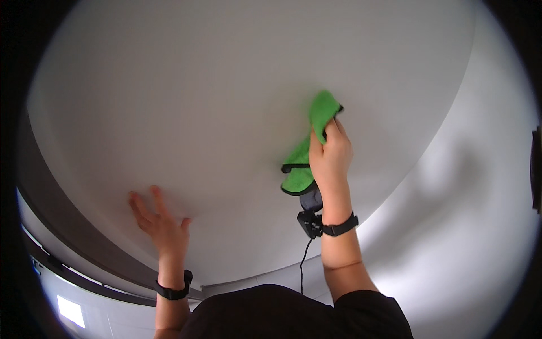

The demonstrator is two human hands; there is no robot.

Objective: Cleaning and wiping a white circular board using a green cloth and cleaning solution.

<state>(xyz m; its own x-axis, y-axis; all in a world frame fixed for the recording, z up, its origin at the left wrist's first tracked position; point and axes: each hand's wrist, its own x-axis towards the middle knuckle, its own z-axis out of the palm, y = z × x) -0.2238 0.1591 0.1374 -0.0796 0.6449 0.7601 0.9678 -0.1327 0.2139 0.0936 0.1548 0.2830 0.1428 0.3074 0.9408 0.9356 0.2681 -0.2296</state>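
My right hand (334, 152) grips a bunched green cloth (324, 111) with black edging, its top fold against a broad, smooth pale panel (203, 84). Two more folds of the cloth hang to the left of my wrist, and below them a dark grey part shows. Lower on the left, my left hand (163, 224) has its fingers spread at the panel and holds nothing. Whether its palm presses flat on the panel cannot be told.
A black device (310, 223) on a strap sits at my right wrist, with a thin cable (302, 267) running down. Another black band (172, 292) circles my left wrist. A white wall (478, 203) adjoins the panel at right. A dark brownish edge strip (76, 207) curves along its left.
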